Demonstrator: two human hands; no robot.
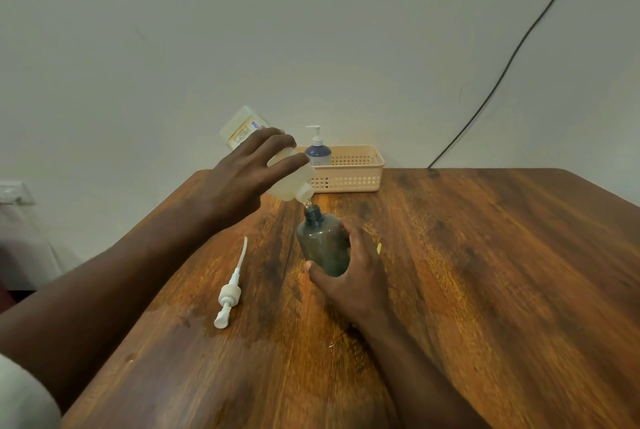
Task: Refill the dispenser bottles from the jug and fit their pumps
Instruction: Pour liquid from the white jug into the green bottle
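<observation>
A wooden table (467, 273) carries a beige slotted basket (349, 170) at its far edge, with a blue pump bottle (318, 151) standing inside it. The left hand (242, 176) holds a pale refill jug (270, 160) tilted, the fingers curled over its body, the spout just above the neck of a dark green bottle (323, 243). The right hand (353, 273) wraps this upright bottle, thumb in front, fingers behind. A white pump (230, 293) lies on the table, left of the bottle.

Open bottle (323, 245) upright on bench (485, 273), centre. Jug (270, 162) tilted above it, spout over bottle mouth. Loose pump (230, 290) lying on bench left of bottle. Basket (349, 169) behind, at wall edge; pump-fitted bottle (318, 150) standing in basket's left end.
</observation>
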